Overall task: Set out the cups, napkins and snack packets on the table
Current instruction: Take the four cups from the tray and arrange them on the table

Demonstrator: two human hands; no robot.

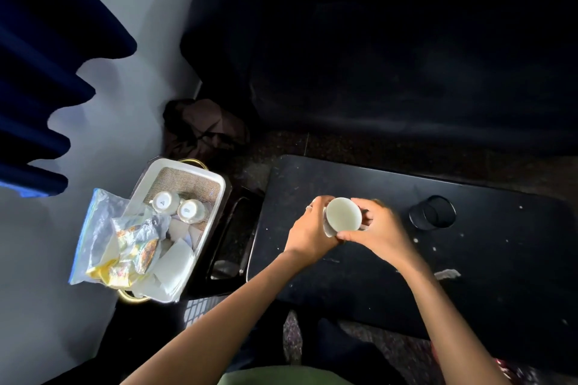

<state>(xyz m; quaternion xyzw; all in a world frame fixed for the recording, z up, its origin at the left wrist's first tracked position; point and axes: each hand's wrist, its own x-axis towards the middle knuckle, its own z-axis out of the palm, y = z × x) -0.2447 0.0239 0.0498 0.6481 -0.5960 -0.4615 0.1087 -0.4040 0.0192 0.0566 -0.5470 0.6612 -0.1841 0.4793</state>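
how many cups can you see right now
3: one cup held in both hands over the black table, two upside down cups in the tray. More may hide under the napkins.

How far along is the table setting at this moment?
Barely begun. Nothing from the task lies on the black table yet. Both hands, left and right, hold one cup above it. Two cups, napkins and the snack packets remain in the tray.
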